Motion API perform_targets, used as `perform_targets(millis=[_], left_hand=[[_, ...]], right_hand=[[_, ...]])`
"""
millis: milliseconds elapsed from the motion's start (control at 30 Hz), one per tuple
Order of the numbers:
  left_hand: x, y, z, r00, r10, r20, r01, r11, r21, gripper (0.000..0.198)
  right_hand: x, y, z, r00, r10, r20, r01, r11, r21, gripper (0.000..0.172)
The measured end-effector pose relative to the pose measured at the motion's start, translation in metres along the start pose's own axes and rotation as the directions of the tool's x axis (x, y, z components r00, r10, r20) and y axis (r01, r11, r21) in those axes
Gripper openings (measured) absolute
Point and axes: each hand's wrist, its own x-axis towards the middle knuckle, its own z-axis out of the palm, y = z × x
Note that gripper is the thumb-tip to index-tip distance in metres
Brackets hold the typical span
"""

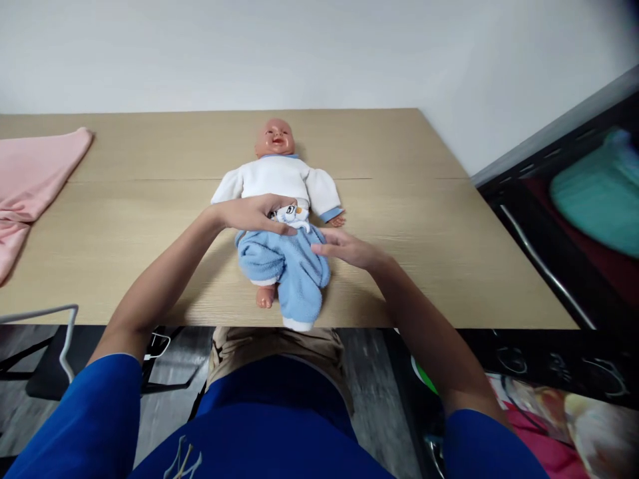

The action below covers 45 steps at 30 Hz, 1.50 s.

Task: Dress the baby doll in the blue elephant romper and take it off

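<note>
A baby doll (277, 138) lies on its back, head toward the wall. It wears a white top (274, 176) with blue trim and fluffy blue pants (299, 266). My left hand (254, 214) lies across the doll's belly, fingers stretched out, thumb along the waistband. Between thumb and fingers shows an animal face on the garment. At the other hip, my right hand (347, 247) grips the side of the pants, thumb on top and fingertips partly hidden. One doll foot (265, 297) sticks out of a pant leg; the other leg's cuff reaches the table edge with no foot showing.
The wooden table (424, 266) meets a white wall behind. A pink cloth (34, 186) lies at the left. At the right stands a black rack (544, 266) with a teal item (599, 193). A grey bent tube (70, 339) rises by the front left edge.
</note>
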Motion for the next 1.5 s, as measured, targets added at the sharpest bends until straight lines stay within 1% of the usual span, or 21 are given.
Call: perform_targets(millis=[67,133,200,300,367,467,567,667,767,800,867,900,967,1000,1067,1200,1267,1367,1400,1433,1500], left_hand=[[0.002,-0.005,0.001,0.999,-0.006,0.04,0.008,0.998,-0.06,0.035],[0.002,-0.011,0.002,0.995,-0.029,0.098,0.038,0.995,-0.096,0.036],[0.002,-0.015,0.003,0.986,-0.03,0.166,0.049,0.993,-0.11,0.04],[0.001,-0.019,0.003,0.962,-0.007,0.272,0.03,0.996,-0.079,0.046],[0.001,-0.019,0.004,0.95,-0.012,0.312,0.03,0.998,-0.052,0.045],[0.002,-0.021,0.005,0.947,0.011,0.321,0.01,0.998,-0.066,0.041],[0.002,-0.025,0.005,0.955,0.065,0.289,-0.036,0.994,-0.104,0.041],[0.001,-0.028,0.006,0.969,0.076,0.236,-0.056,0.994,-0.091,0.042],[0.0,-0.029,0.007,0.971,0.067,0.23,-0.047,0.995,-0.09,0.042],[0.0,-0.029,0.008,0.968,0.061,0.243,-0.036,0.994,-0.105,0.043],[-0.002,-0.028,0.008,0.953,0.042,0.301,0.004,0.989,-0.149,0.047],[-0.002,-0.028,0.008,0.939,0.027,0.342,0.032,0.986,-0.164,0.049],[-0.003,-0.026,0.008,0.908,-0.002,0.418,0.081,0.982,-0.17,0.05],[-0.003,-0.026,0.008,0.897,-0.01,0.442,0.092,0.982,-0.163,0.047],[-0.002,-0.025,0.007,0.892,-0.001,0.452,0.084,0.983,-0.163,0.042],[-0.002,-0.024,0.008,0.918,0.033,0.394,0.056,0.976,-0.212,0.041],[-0.003,-0.024,0.009,0.926,0.035,0.376,0.051,0.975,-0.218,0.044],[-0.004,-0.025,0.012,0.927,0.031,0.374,0.049,0.978,-0.204,0.048],[-0.005,-0.024,0.013,0.925,0.023,0.379,0.055,0.98,-0.194,0.049],[-0.005,-0.023,0.014,0.923,0.008,0.385,0.067,0.982,-0.179,0.049],[-0.006,-0.018,0.017,0.925,-0.033,0.379,0.096,0.985,-0.147,0.051]], right_hand=[[-0.006,-0.01,-0.002,0.988,0.06,0.142,-0.04,0.989,-0.14,0.057],[-0.01,-0.016,-0.002,0.974,0.091,0.205,-0.045,0.974,-0.22,0.054],[-0.012,-0.019,0.0,0.983,0.037,0.18,-0.001,0.98,-0.198,0.054],[-0.013,-0.016,0.005,0.992,-0.099,0.076,0.105,0.99,-0.09,0.056],[-0.014,-0.013,0.006,0.99,-0.138,0.017,0.139,0.989,-0.054,0.057],[-0.018,-0.011,0.006,0.992,-0.128,0.001,0.128,0.991,-0.044,0.057],[-0.02,-0.011,0.005,0.99,-0.085,0.114,0.092,0.994,-0.053,0.062],[-0.022,-0.016,0.005,0.977,-0.025,0.21,0.056,0.989,-0.14,0.071],[-0.026,-0.022,0.008,0.986,0.036,0.16,0.002,0.973,-0.232,0.075],[-0.028,-0.024,0.01,0.989,0.058,0.139,-0.022,0.968,-0.25,0.073],[-0.032,-0.026,0.014,0.985,0.097,0.145,-0.058,0.966,-0.252,0.057],[-0.034,-0.027,0.017,0.981,0.1,0.164,-0.061,0.971,-0.232,0.048],[-0.038,-0.026,0.025,0.981,0.061,0.183,-0.033,0.988,-0.153,0.043],[-0.04,-0.024,0.03,0.987,0.028,0.161,-0.011,0.995,-0.104,0.043],[-0.043,-0.02,0.043,0.998,-0.015,0.06,0.016,1.0,-0.016,0.043],[-0.053,-0.01,0.075,0.988,0.038,-0.153,-0.017,0.99,0.137,0.05],[-0.058,-0.008,0.093,0.976,0.061,-0.21,-0.023,0.984,0.178,0.056],[-0.063,-0.011,0.117,0.96,0.071,-0.272,-0.032,0.989,0.145,0.075],[-0.063,-0.012,0.123,0.938,0.071,-0.339,-0.034,0.993,0.115,0.076],[-0.062,-0.012,0.128,0.899,0.061,-0.434,-0.031,0.997,0.076,0.074],[-0.06,-0.011,0.135,0.773,-0.005,-0.634,-0.025,0.999,-0.038,0.059]])
